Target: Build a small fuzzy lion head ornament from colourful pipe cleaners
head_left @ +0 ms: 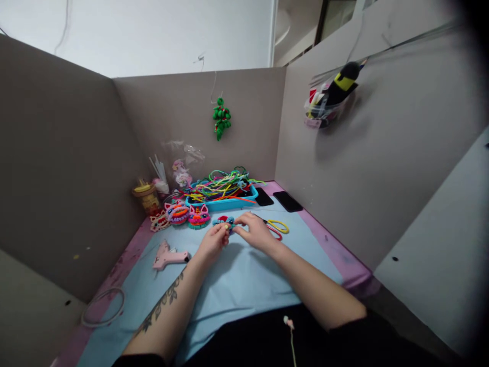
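Observation:
My left hand is closed in a pinch at the near side of a small blue and red pipe-cleaner piece. From the other side, my right hand has its thumb and fingers bent together on the right end of the same piece. The fingers hide part of it, and a tiny pale yellow spot shows at the left fingertips. Just right of my right hand lie scissors with one yellow and one red handle loop. Finished-looking pipe-cleaner faces with pointed ears, among them a pink and orange one, stand to the left.
A blue tray piled with colourful pipe cleaners stands behind my hands. Two dark phones lie right of it. A pink glue gun rests at left, near a coiled cable. Grey partitions enclose the table.

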Demonstrator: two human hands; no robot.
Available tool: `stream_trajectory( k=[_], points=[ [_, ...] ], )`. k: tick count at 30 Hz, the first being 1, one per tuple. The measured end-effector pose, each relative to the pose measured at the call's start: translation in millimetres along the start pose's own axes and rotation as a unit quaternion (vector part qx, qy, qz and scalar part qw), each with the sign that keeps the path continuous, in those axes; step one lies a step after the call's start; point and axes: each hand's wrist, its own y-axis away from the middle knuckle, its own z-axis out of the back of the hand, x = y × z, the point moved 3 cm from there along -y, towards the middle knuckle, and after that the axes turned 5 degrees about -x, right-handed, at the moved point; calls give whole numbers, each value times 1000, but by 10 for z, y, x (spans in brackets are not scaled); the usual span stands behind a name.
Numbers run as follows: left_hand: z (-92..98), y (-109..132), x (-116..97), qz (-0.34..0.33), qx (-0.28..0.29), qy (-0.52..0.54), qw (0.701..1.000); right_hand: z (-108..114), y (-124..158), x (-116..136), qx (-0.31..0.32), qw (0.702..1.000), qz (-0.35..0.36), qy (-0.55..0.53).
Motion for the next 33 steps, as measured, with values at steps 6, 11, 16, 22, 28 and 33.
stream_trajectory(
  k=[6, 11, 16, 22, 28, 33],
  points=[
    [-31, 15, 125, -36, 51, -94, 994, -340, 185, 61, -79, 989, 6, -128],
    [-26, 6, 153, -58, 55, -138, 987, -372, 287, -39, -80, 986, 8, -146],
    [12, 0, 141, -56, 44, -147, 987, -363, 294, -27, -85, 987, 28, -133],
    [13, 30, 94, -30, 99, -159, 982, -326, 309, -48, -121, 982, 52, -135],
    [70, 53, 46, -12, 136, -176, 975, -307, 318, -25, -102, 977, 82, -168],
    [75, 47, 39, -12, 127, -192, 973, -299, 313, -14, -95, 979, 62, -172]
  ],
)
